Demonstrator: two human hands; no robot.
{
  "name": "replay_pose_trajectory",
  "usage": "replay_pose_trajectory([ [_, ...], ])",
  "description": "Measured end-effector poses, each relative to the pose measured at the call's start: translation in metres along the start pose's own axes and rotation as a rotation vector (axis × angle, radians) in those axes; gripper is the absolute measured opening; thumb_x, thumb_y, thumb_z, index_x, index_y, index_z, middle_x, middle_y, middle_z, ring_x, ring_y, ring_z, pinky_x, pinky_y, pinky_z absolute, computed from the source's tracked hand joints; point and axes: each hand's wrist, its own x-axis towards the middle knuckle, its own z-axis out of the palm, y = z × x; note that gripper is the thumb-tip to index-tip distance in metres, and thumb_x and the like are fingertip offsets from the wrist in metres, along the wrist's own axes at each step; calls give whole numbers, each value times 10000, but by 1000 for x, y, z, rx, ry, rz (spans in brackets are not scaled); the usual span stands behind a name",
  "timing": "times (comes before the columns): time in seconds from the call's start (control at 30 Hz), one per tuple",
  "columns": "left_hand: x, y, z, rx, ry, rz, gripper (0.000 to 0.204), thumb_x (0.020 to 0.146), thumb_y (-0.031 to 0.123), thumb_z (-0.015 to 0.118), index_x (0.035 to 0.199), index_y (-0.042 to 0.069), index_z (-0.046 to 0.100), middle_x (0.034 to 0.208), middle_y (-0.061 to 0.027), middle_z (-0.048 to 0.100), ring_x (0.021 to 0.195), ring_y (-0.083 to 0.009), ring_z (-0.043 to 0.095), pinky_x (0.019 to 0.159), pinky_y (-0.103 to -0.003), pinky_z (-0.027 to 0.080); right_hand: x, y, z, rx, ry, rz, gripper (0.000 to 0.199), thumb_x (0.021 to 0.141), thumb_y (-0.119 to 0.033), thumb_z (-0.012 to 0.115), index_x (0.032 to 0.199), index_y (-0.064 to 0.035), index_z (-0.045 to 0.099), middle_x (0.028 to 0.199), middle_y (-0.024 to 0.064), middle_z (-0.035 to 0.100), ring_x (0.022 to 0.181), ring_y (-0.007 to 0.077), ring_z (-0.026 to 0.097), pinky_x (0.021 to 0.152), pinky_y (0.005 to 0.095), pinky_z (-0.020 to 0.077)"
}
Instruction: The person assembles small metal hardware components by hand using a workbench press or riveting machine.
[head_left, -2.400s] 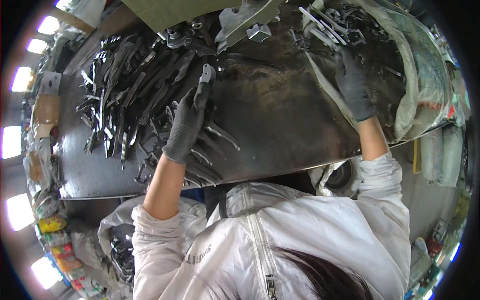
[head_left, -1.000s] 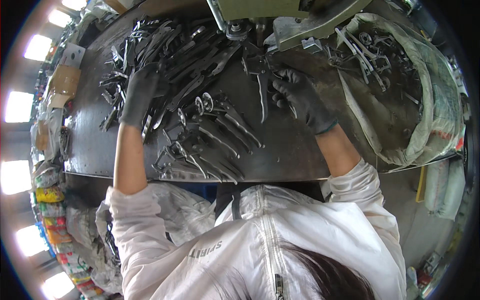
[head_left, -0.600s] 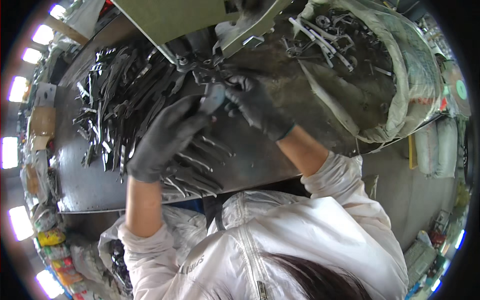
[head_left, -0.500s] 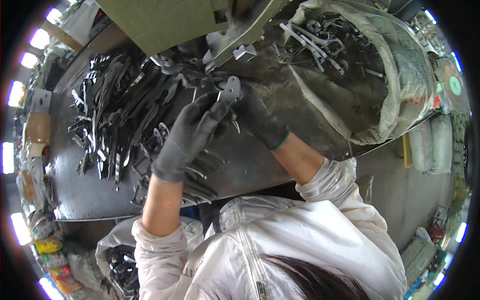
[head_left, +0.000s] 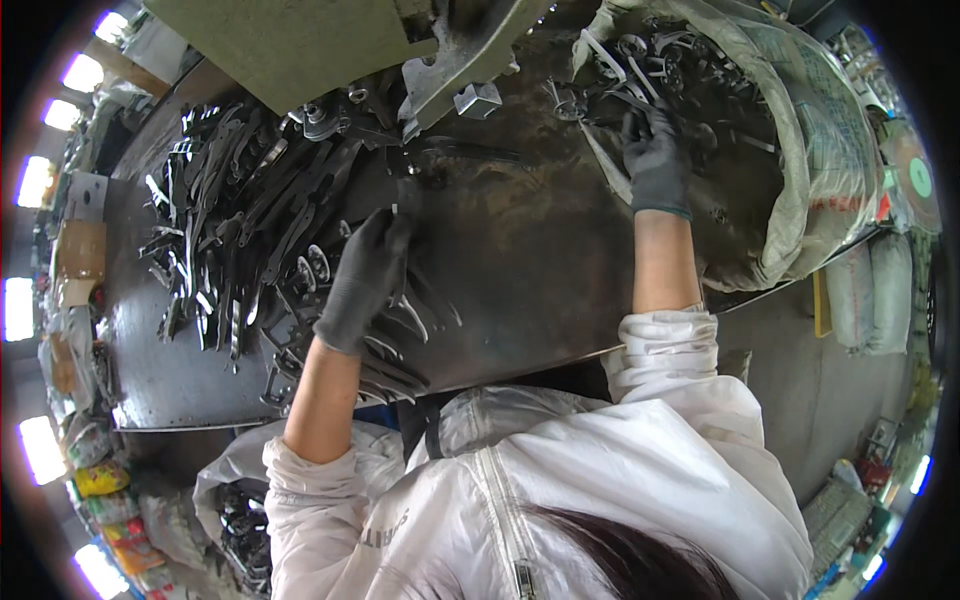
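Note:
My left hand (head_left: 365, 285), in a dark grey glove, is over the table with its fingers drawn together. A small bright tip shows at the fingertips, but what they hold is mostly hidden. Right beside it lies a heap of dark, flat metal parts (head_left: 270, 210), with curved metal arms (head_left: 395, 375) below the wrist. My right hand (head_left: 655, 165), gloved too, reaches out at the mouth of a woven sack (head_left: 785, 200). Its fingers are stretched apart, close to bright metal parts (head_left: 615, 70) in the sack's opening. No held part shows in them.
A pale green machine (head_left: 300, 45) with a metal arm and a small block (head_left: 478, 100) overhangs the far side of the dark metal table (head_left: 530, 300). Filled white sacks (head_left: 870, 290) stand at the right. Another bag of dark parts (head_left: 245, 530) sits below the table's left front.
My hands have parted. The right hand has gone from the middle to the sack at the right; the left has drawn slightly down. The grey holed metal plate no longer shows between them.

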Motion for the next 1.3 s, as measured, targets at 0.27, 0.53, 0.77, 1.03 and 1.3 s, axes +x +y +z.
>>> replay_pose_trajectory([
  [0.27, 0, -6, -13, -142, 155, 135, 380, 1077, 368, 591, 1135, -2, 658, 790, 3, 584, 679, -86, 541, 598, -282, 425, -124, -23, 12, -1231, -222, -386, 355, 962, -36, 676, 1294, -109, 574, 1086, 56, 667, 700, 126, 616, 593, 278, 522],
  [0.53, 13, 1, -26, -22, 59, 196, 445, 1087, 369, 568, 1246, -41, 637, 999, -91, 707, 818, -145, 689, 728, -299, 570, -184, 62, 82, -1116, -750, 14, 394, 1004, -125, 684, 1375, -30, 590, 1041, 78, 723, 722, 99, 660, 597, 237, 543],
  [0.77, 38, 7, -28, 58, 11, 254, 368, 1079, 277, 549, 1227, -39, 665, 1004, -193, 741, 946, -316, 708, 851, -404, 524, -203, 87, 105, -831, -730, 418, 267, 1015, -182, 700, 1211, -1, 720, 992, 52, 746, 820, 108, 720, 660, 231, 567],
  [1.03, 73, -18, -44, 1099, 39, 773, 275, 1024, 210, 601, 1167, 8, 720, 1047, -152, 767, 904, -329, 725, 811, -410, 560, -194, 127, 95, -931, -867, 338, 302, 1023, -224, 700, 1236, -10, 706, 1029, 51, 747, 818, 83, 694, 688, 231, 562],
  [1.3, 65, 22, -145, 1317, 634, 153, 219, 986, 203, 575, 1102, 109, 735, 1019, -147, 757, 1004, -376, 740, 872, -469, 595, -202, 122, 85, -849, -684, 460, 369, 1026, -164, 671, 1368, -50, 593, 1057, 8, 685, 801, 83, 676, 647, 230, 566],
])
